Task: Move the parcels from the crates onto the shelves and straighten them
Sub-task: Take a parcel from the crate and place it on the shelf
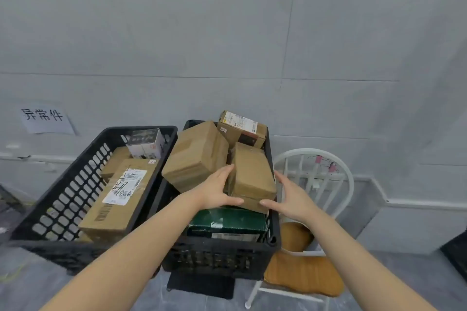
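As the straight-fingered left hand (217, 190) and right hand (290, 197) flank it — likely for a two-palmed lift — a small brown cardboard box (252, 171) tops the black plastic crate (222, 257).

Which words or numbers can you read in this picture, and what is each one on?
"异常件": paper sign.
Long parcel, handwritten label: too blurred to read.
Labels on the back parcel and green box: too small to read.
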The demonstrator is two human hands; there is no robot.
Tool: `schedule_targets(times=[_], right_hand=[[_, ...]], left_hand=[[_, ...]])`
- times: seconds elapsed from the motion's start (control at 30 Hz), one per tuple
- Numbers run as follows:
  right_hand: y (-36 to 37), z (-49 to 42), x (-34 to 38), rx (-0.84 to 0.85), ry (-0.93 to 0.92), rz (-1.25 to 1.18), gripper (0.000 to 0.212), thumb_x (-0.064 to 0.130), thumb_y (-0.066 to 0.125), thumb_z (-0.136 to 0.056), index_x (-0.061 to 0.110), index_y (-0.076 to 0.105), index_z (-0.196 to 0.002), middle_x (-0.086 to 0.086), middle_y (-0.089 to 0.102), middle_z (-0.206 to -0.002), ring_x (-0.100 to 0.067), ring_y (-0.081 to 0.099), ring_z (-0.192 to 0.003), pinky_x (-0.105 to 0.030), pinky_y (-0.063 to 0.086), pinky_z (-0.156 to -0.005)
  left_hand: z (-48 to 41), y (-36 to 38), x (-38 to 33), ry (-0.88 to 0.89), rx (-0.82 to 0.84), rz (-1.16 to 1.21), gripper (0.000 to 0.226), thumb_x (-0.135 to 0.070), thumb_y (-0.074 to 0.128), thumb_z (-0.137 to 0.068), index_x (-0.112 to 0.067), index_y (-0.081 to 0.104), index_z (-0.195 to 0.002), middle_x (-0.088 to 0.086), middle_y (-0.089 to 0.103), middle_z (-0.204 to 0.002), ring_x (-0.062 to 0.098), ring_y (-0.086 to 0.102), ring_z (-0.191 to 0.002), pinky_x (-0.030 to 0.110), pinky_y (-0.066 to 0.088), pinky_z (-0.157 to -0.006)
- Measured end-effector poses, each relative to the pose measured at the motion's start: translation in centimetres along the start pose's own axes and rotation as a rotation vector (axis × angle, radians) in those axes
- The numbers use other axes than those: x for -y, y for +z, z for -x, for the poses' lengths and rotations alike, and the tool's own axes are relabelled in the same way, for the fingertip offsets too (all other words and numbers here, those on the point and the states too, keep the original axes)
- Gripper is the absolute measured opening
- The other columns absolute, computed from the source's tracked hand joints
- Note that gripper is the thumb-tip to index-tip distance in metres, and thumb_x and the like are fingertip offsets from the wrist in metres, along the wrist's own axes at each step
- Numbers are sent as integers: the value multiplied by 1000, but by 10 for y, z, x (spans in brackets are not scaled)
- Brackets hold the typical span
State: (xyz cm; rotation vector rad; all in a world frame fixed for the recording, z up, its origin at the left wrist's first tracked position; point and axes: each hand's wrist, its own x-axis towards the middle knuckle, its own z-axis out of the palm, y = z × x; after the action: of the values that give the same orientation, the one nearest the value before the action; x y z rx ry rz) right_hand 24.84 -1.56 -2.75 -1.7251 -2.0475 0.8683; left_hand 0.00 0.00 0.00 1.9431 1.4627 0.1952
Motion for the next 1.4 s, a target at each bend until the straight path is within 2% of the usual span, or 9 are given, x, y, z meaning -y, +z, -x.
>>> schedule_targets(times=[0.13,0.3,0.5,0.63,0.8,0.87,1.03,1.2,1.4], right_hand=[[1,-6,4,39,61,-30,109,75,63,-70,26,15,-155,0,37,-154,-22,40,-137,-38,36,-111],[6,-14,5,77,94,-35,100,59,67,-81,21,12,-155,-1,42,-151,-22,43,-135,-33,35,-109],[8,-11,8,57,94,-58,98,59,63,-84,20,9,-157,-2,42,-150,-21,45,-133,-32,38,-108],[4,-1,16,-18,52,-92,96,53,66,-86,22,8,-156,-2,46,-147,-19,48,-130,-31,41,-106],[-14,14,33,-165,-14,-154,97,53,68,-83,27,10,-156,2,48,-145,-15,50,-127,-31,41,-105],[-24,21,45,-248,-58,-181,96,52,69,-83,29,11,-156,4,47,-146,-14,51,-126,-31,42,-104],[-52,34,78,-437,-183,-223,89,40,72,-84,37,15,-153,5,45,-145,-13,48,-128,-29,41,-103],[-77,40,94,-524,-265,-276,87,30,76,-83,42,24,-151,7,47,-144,-10,50,-125,-2,40,-86],[-89,49,100,-493,-341,-374,85,23,77,-83,43,28,-148,12,36,-152,-7,45,-130,-17,48,-97]], left_hand=[[-18,-10,-9,-19,52,-2,114,-54,74,-82,-19,-2,-160,-1,6,-167,19,13,-152,39,16,-124],[-33,-7,-6,-72,74,65,118,-52,78,-78,-18,-1,-159,3,16,-165,21,22,-149,41,21,-123],[-25,2,-8,-32,49,190,101,-40,74,-87,-22,5,-158,1,30,-160,18,33,-144,34,28,-118],[-11,0,-10,-21,42,242,99,-37,72,-89,-23,2,-158,-2,31,-159,17,34,-143,30,28,-115],[8,-20,-28,56,-58,292,109,-43,76,-83,-30,-1,-159,-6,30,-160,14,34,-143,38,30,-119],[18,-31,-43,116,-112,354,107,-43,76,-83,-32,1,-158,-11,30,-157,7,32,-140,36,28,-119],[39,-57,-76,299,-230,436,107,-63,75,-73,-51,2,-151,-15,27,-159,8,32,-144,47,28,-121],[52,-74,-94,416,-307,409,97,-60,72,-78,-50,11,-153,-13,17,-161,14,29,-144,48,30,-119],[55,-77,-102,446,-347,474,89,-65,69,-72,-57,19,-144,-21,14,-157,18,32,-139,50,38,-114]])
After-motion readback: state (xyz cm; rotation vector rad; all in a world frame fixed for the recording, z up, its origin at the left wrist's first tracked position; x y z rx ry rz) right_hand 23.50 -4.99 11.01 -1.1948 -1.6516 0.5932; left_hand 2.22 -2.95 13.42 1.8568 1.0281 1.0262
